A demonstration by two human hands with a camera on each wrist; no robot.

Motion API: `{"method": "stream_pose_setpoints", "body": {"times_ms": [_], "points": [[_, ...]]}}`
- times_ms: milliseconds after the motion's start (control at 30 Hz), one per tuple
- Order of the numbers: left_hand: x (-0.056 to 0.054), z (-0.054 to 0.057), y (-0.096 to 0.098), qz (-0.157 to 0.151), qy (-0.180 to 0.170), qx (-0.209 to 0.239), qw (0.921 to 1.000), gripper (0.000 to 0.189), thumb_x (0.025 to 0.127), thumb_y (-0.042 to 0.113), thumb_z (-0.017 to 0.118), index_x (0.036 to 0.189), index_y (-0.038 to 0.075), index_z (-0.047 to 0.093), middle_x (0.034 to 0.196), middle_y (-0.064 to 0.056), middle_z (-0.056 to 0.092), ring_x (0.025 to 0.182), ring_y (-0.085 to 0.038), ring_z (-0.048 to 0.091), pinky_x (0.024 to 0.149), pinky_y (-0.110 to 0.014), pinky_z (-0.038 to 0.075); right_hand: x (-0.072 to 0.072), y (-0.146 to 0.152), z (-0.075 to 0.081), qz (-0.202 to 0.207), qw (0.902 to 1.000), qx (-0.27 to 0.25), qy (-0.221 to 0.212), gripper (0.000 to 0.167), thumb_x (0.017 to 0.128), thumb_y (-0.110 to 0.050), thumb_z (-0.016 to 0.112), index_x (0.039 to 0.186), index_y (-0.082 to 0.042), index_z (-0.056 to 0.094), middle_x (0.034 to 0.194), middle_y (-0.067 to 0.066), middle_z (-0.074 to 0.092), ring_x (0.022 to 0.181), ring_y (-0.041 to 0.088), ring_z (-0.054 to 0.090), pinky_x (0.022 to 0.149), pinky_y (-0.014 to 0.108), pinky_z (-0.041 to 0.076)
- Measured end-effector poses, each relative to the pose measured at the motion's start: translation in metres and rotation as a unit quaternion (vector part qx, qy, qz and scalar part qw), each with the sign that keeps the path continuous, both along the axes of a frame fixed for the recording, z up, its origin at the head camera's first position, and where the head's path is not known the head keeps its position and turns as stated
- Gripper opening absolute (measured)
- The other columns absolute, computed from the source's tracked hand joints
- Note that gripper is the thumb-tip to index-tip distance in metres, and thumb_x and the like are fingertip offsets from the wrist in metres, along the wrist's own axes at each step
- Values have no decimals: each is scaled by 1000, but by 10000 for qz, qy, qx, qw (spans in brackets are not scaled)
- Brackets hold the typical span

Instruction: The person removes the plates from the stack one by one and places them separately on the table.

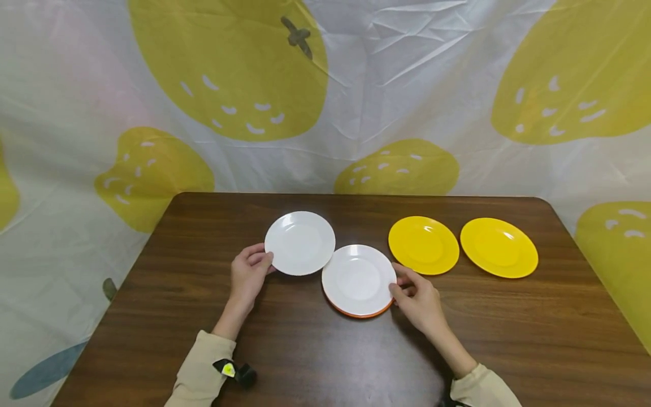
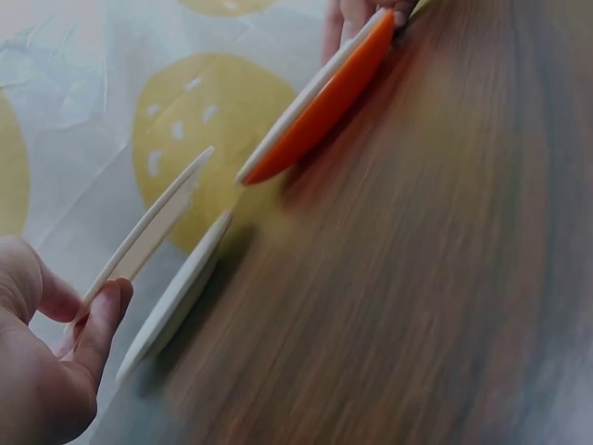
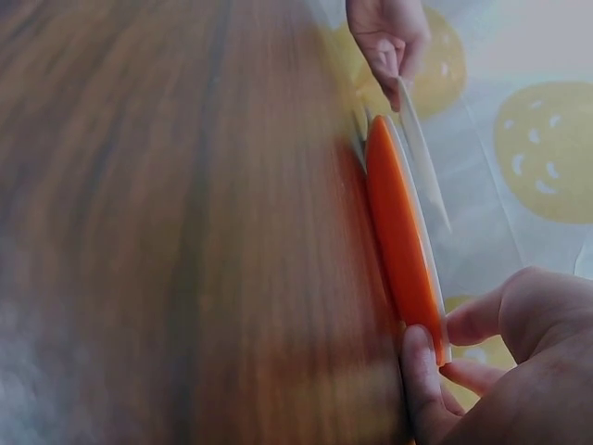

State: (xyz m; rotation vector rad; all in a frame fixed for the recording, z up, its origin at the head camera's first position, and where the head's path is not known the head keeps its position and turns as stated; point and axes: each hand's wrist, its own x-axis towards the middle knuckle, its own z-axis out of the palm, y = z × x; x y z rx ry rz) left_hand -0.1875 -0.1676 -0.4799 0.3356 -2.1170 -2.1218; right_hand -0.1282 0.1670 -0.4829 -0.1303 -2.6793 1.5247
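Pale cloth (image 1: pixel 366 73) printed with big yellow fruit hangs behind a dark wood-grain table (image 1: pixel 315 356). At the far right of the tabletop, two yellow plates lie side by side, the left one (image 1: pixel 424 245) just beside the right one (image 1: pixel 499 247). Left of them, nearer the viewer, a central white plate (image 1: pixel 359 280) sits on an orange plate (image 3: pixel 398 232), whose rim peeks out below. Farther left, a raised white plate (image 1: pixel 300 243) hangs above a lower white plate (image 2: pixel 180 295) on the table, seen only from the side. These glossy dishes look stiff, fairly light and probably a little slippery; the rim seems the best place to take hold. The left hand (image 1: pixel 249 274) pinches the raised plate's near-left rim, so that plate extends right and far from it. The right hand (image 1: pixel 421 299) pinches the central stack's right edge, the dishes lying to its left.
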Motion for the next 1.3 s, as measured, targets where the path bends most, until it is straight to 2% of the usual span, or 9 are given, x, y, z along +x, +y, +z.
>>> {"method": "stream_pose_setpoints", "body": {"times_ms": [233, 567, 900, 1300], "points": [[-4, -5, -18, 267, -10, 145, 9995, 36, 95, -3, 62, 128, -16, 54, 85, -3, 72, 67, 1, 66, 67, -15, 58, 0, 0, 1, -8, 10000, 34, -8, 41, 93, -6, 68, 134, -6, 65, 99, 17, 68, 70, 12, 61, 59, 18, 53], [-4, -2, -36, 585, -267, 479, 9968, 40, 97, -2, 59, 132, -17, 47, 79, 8, 65, 67, 2, 65, 67, -14, 57, 0, 0, -1, 1, 10000, -33, -6, 41, 93, -6, 68, 134, -7, 65, 99, 17, 68, 70, 11, 61, 60, 17, 54], [-5, -1, -54, 793, -352, 585, 9945, 43, 97, -2, 57, 133, -18, 41, 85, 2, 62, 71, 2, 66, 74, -14, 58, 0, -1, -1, 69, 10000, 44, 38, 41, 94, -8, 68, 135, -7, 65, 101, 17, 69, 72, 14, 63, 60, 18, 53], [-7, -7, -67, 1164, -278, 874, 9890, 42, 97, -5, 51, 132, -16, 31, 85, -2, 55, 68, 0, 63, 73, -13, 57, 0, 1, -2, 37, 9999, 155, 50, 42, 94, -9, 68, 135, -7, 64, 101, 16, 69, 75, 16, 62, 61, 18, 51]]}}
